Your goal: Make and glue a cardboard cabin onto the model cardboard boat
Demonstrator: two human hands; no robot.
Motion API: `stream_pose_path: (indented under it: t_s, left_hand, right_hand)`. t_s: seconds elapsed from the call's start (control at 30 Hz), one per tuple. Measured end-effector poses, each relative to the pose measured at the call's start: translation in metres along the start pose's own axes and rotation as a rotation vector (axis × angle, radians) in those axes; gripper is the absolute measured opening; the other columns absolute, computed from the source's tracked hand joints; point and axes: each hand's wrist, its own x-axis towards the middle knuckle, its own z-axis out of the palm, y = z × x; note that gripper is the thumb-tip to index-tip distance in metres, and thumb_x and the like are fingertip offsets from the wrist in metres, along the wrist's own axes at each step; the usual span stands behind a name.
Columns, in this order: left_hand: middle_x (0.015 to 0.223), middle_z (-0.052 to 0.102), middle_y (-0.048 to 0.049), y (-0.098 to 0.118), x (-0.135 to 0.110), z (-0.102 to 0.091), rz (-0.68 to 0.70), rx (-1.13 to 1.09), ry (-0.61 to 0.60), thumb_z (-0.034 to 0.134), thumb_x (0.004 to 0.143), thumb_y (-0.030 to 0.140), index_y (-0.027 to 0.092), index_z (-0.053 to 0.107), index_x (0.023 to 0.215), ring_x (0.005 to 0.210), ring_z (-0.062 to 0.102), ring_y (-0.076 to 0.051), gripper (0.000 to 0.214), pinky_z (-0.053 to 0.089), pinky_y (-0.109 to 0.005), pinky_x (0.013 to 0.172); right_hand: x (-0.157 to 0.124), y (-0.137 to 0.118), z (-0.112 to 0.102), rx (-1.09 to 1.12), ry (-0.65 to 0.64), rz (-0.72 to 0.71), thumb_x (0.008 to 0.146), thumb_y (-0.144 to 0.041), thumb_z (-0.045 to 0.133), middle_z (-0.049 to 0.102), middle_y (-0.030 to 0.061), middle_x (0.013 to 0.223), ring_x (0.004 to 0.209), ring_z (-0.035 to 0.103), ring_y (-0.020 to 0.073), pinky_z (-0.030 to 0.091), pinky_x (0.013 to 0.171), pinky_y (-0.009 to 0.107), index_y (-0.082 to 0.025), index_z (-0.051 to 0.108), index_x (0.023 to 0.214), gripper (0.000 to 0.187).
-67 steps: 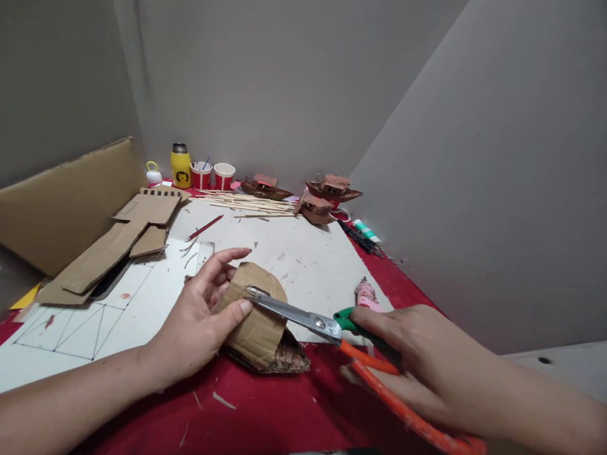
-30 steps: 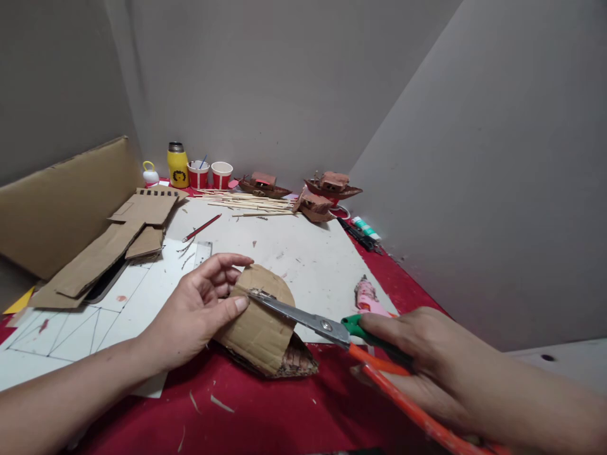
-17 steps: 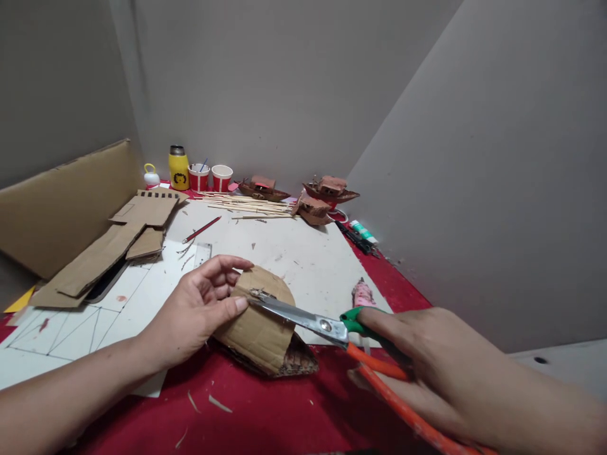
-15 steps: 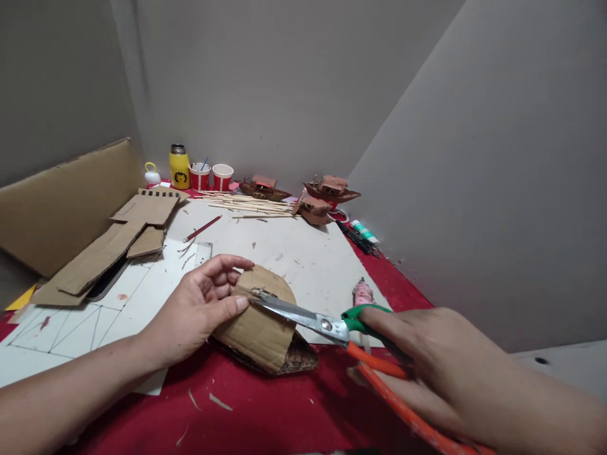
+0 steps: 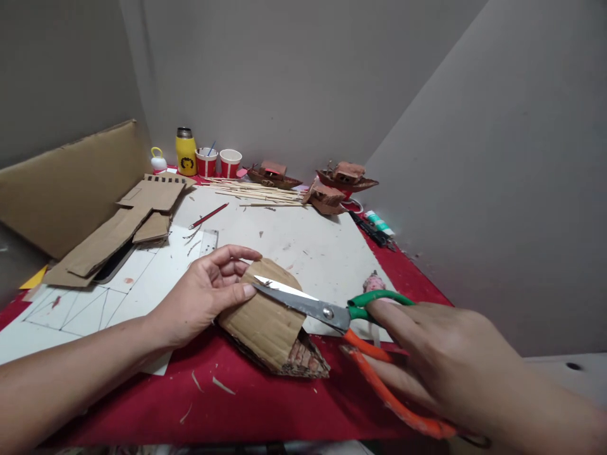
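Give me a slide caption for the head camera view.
Left hand steadies curved cardboard piece while right hand holds open scissors over it.

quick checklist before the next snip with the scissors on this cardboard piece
1. Left hand steadying the curved cardboard piece: ok, thumb and fingers rest on its top.
2. Right hand grip on the scissors: ok, fingers on the green and orange handles.
3. Blades parted: ok, slightly open above the cardboard.
4. Left thumb clear of the blade tips: not ok, it sits right beside them.
5. Cardboard actually between the blades: cannot tell.
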Motion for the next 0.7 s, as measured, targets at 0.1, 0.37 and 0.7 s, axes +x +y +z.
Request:
stream_pose_path:
  t_s: [0.1, 0.37, 0.7]
  left_hand:
    - [0.097, 0.069, -0.0012, -0.002, 0.001, 0.001, -0.031, -0.028, -0.004, 0.077, 0.078, 0.021, 0.024, 0.061, 0.114, 0.088, 0.064, -0.015, 0.039, 0.048, -0.025, 0.08]
    - [0.095, 0.072, -0.0021, -0.001, 0.003, 0.002, -0.112, -0.116, -0.015, 0.077, 0.077, 0.017, 0.022, 0.061, 0.114, 0.088, 0.067, -0.017, 0.04, 0.048, -0.028, 0.082]
    - [0.091, 0.073, -0.0007, -0.002, 0.004, -0.002, -0.154, -0.222, -0.077, 0.075, 0.078, 0.012, 0.02, 0.062, 0.112, 0.082, 0.066, -0.012, 0.038, 0.047, -0.024, 0.08]
  right_hand:
    - [-0.001, 0.005, 0.001, -0.055, 0.079, 0.001, 0.099, -0.045, 0.032, 0.053, 0.0034, 0.052, 0.043, 0.054, 0.0195, 0.034, 0.044, 0.033, -0.022, 0.052, 0.071, 0.041]
    - [0.002, 0.017, -0.001, -0.111, 0.083, -0.006, 0.097, -0.048, 0.038, 0.055, 0.0025, 0.056, 0.047, 0.052, 0.0194, 0.034, 0.048, 0.033, -0.024, 0.047, 0.071, 0.037]
    - [0.014, 0.025, 0.008, -0.042, 0.073, -0.101, 0.099, -0.041, 0.034, 0.05, 0.0011, 0.052, 0.042, 0.05, 0.0183, 0.035, 0.045, 0.033, -0.024, 0.039, 0.072, 0.032]
